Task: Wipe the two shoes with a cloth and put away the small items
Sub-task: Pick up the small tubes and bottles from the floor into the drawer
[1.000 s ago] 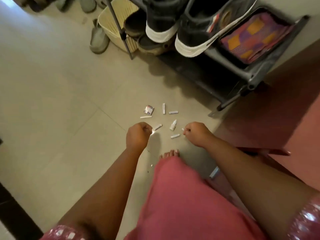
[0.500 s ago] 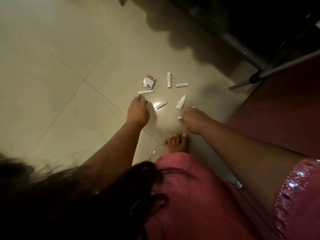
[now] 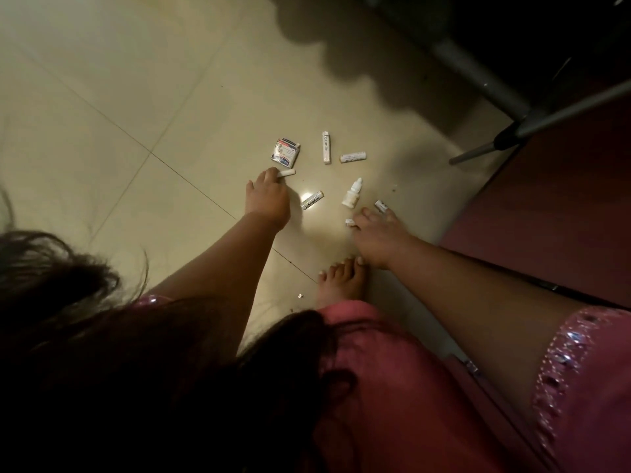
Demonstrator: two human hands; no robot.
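Observation:
Several small items lie scattered on the tiled floor (image 3: 143, 107). My left hand (image 3: 268, 196) pinches a short white stick (image 3: 287, 173) at its near end. My right hand (image 3: 375, 230) lies over two small white tubes: one (image 3: 380, 206) pokes out past the fingertips, the other (image 3: 349, 222) shows at the thumb side. Between my hands lie a white labelled tube (image 3: 312, 200) and a small white dropper bottle (image 3: 352, 193). Farther off are a small printed box (image 3: 286, 153), a long white tube (image 3: 326, 147) and a shorter tube (image 3: 353, 157). The shoes are out of view.
The dark shoe rack's metal legs (image 3: 485, 87) stand at the upper right, with a red mat (image 3: 546, 213) beside them. My bare foot (image 3: 341, 278) rests just below my right hand. Dark hair (image 3: 136, 353) and a pink garment (image 3: 392, 387) fill the lower frame.
The camera has tilted down, so the shoes and rack shelves left view. My left hand reached forward to the white stick; my right hand moved down onto the two small tubes.

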